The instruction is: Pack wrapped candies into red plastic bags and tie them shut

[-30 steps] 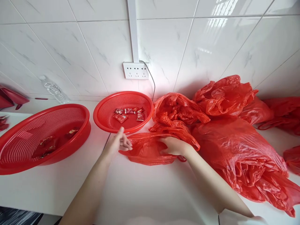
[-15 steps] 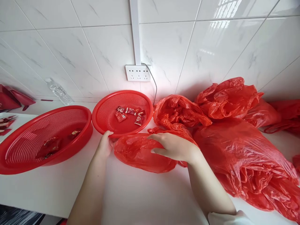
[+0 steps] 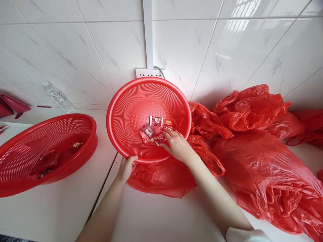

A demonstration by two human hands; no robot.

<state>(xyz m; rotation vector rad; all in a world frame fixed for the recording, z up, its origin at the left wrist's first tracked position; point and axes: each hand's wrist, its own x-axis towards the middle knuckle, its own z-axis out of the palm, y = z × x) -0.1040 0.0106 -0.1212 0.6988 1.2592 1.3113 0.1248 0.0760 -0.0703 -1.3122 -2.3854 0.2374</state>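
Note:
My left hand grips the near rim of a small red perforated basket and holds it tilted up toward me, above a red plastic bag on the white counter. Several small red-wrapped candies lie gathered at the basket's lower side. My right hand reaches into the basket with its fingers spread over the candies, touching them.
A larger red basket with a few candies stands at the left. A heap of crumpled red plastic bags fills the right side. A clear bottle lies by the tiled wall; a socket strip is behind the basket.
My left hand has lifted and tilted the small basket toward me. My right hand has left the red bag and gone into the basket onto the candies, which slid down.

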